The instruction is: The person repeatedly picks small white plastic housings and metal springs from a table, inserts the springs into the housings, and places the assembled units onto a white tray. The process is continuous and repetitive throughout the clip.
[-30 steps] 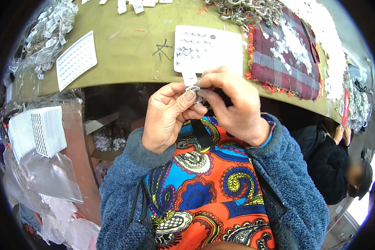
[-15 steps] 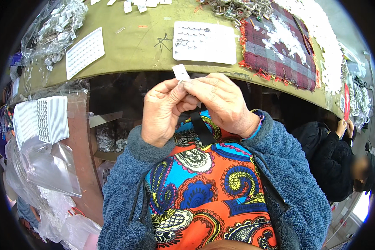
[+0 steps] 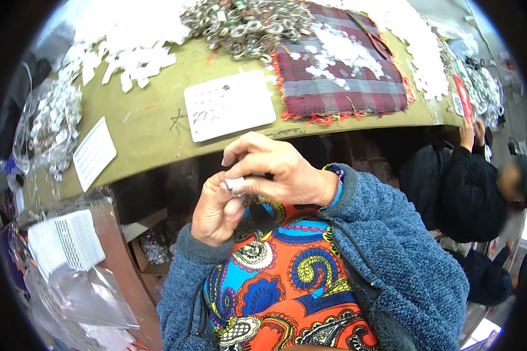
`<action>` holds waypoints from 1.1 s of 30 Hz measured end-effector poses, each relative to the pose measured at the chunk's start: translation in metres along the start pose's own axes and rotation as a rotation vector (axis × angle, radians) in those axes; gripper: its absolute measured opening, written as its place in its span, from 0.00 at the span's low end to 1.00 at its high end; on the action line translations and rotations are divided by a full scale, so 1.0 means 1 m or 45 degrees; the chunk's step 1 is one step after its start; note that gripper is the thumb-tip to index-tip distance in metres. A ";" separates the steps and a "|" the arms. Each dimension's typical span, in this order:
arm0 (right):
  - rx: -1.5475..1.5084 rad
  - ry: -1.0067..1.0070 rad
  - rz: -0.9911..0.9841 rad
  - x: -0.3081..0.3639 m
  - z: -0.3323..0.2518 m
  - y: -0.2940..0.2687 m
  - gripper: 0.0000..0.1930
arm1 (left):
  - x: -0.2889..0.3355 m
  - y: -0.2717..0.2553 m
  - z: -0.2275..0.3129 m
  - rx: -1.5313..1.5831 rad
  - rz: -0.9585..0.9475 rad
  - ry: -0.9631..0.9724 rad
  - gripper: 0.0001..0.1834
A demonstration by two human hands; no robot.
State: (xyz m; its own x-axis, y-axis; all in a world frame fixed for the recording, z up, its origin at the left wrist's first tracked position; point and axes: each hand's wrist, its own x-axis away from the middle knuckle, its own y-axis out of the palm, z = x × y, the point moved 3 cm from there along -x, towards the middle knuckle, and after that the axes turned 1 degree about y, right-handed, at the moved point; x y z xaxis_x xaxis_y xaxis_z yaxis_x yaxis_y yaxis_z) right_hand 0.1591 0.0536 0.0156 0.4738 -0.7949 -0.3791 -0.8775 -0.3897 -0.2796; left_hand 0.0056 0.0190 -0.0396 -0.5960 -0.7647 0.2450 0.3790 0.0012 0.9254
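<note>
Small white tag (image 3: 235, 185), one; located between the two hands, in front of a bright patterned apron (image 3: 287, 275), just off the near edge of a green counter (image 3: 158, 126); remaining items, left to right: clear bag (image 3: 51, 120) of small pale pieces, on the counter; stack of white trays (image 3: 67, 243), at lower left; single white tray (image 3: 95, 153), lying on the counter; heap of white tags (image 3: 137, 61), far side; left hand (image 3: 214, 210), fingers curled at the tag, whether gripping it cannot be told; second white tray (image 3: 255, 111), partly filled; right hand (image 3: 275, 169), thumb and fingers clamped on the tag; pile of metal rings (image 3: 252, 26); plaid cloth (image 3: 363, 104), fringed, bearing white bits (image 3: 339, 52); person in black (image 3: 471, 199), at far right.
</note>
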 end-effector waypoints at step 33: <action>0.377 -0.082 0.445 0.057 0.010 -0.125 0.11 | -0.094 0.101 -0.046 -0.412 0.259 -0.260 0.15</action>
State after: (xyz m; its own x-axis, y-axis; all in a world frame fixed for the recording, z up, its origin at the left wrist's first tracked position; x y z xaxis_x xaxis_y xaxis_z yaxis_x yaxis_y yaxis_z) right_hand 0.2967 0.0619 0.0204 0.1656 -0.8205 -0.5471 -0.9307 0.0535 -0.3619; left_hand 0.1328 0.0615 0.0170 -0.6018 -0.6268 0.4950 0.6859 -0.0882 0.7223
